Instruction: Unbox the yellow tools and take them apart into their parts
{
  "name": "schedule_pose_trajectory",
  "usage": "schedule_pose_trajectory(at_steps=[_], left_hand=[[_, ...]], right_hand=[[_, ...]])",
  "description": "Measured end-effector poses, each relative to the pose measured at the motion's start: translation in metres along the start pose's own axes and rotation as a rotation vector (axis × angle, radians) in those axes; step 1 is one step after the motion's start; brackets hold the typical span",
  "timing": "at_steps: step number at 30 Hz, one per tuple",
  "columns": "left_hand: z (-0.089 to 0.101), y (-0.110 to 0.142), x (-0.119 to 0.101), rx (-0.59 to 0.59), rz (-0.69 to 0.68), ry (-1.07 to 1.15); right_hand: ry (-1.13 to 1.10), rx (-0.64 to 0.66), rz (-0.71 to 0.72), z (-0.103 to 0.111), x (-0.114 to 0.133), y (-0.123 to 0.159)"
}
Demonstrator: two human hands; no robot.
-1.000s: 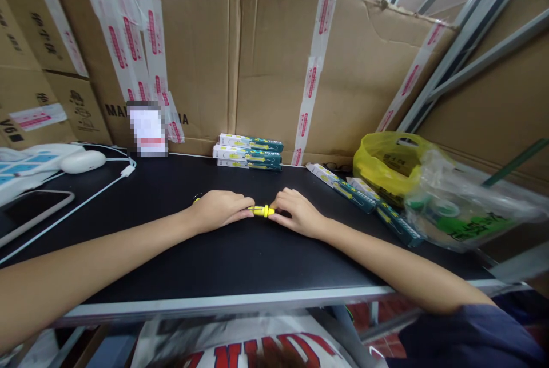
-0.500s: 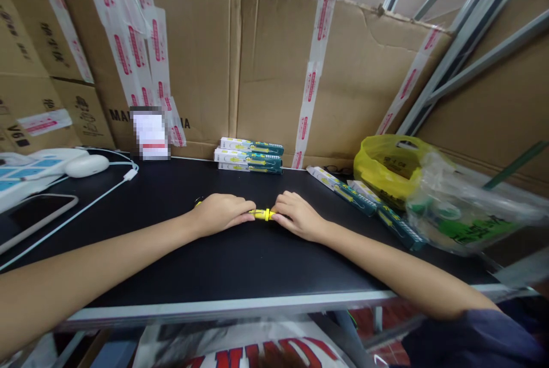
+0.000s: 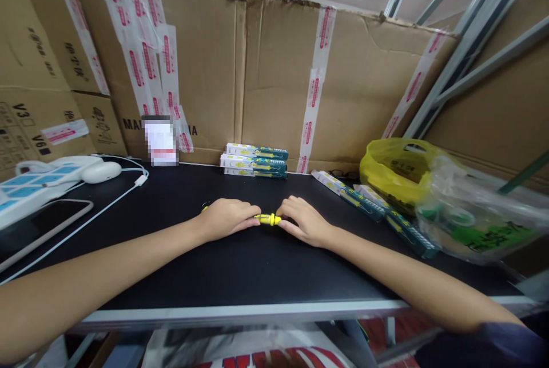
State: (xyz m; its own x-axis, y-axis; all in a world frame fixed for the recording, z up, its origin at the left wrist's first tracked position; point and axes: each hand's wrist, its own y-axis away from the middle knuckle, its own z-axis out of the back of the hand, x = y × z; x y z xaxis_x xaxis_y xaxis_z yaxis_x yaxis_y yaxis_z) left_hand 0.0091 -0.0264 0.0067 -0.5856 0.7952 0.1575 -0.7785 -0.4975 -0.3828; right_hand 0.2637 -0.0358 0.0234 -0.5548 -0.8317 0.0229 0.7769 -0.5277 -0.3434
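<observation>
Above the middle of the black tabletop (image 3: 257, 276), both hands hold one slim yellow pen-shaped tool (image 3: 268, 219) lying sideways. My left hand (image 3: 227, 220) is closed around its left part, and a bit of yellow with a dark end pokes out behind that hand. The fingers of my right hand (image 3: 305, 222) pinch the right end, just beyond a yellow collar. Much of the tool is hidden inside the left hand. Behind the hands lies a stack of slim printed boxes (image 3: 255, 161) picturing a yellow tool.
More slim boxes (image 3: 351, 194) lie at the right, beside a yellow plastic bag (image 3: 373, 168) and a clear bag (image 3: 463, 214). On the left are a power strip (image 3: 55, 176), a phone (image 3: 38, 228) and a white cable (image 3: 103, 216). Cardboard (image 3: 274, 82) walls the back.
The whole view has shifted slightly, with the scene now a little farther right and lower. Both hands keep their hold on the yellow tool, with little visible change in grip.
</observation>
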Motion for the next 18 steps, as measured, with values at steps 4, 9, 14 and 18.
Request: schedule_pose_trajectory(at_steps=[4, 9, 14, 18], left_hand=[[0.0012, -0.0001, -0.0002, -0.006, -0.006, -0.008], [0.0019, -0.0007, -0.0003, 0.000, -0.011, -0.024], [0.0005, -0.0007, 0.0001, 0.002, -0.003, -0.010], [-0.0002, -0.0006, 0.0001, -0.002, -0.005, -0.009]], right_hand=[[0.050, -0.013, 0.035, -0.0020, -0.0024, -0.0001], [-0.057, -0.060, 0.027, -0.0034, -0.0016, 0.0006], [-0.072, -0.067, -0.033, -0.0018, 0.0001, 0.0006], [-0.028, -0.005, 0.000, -0.0011, -0.0010, -0.0003]])
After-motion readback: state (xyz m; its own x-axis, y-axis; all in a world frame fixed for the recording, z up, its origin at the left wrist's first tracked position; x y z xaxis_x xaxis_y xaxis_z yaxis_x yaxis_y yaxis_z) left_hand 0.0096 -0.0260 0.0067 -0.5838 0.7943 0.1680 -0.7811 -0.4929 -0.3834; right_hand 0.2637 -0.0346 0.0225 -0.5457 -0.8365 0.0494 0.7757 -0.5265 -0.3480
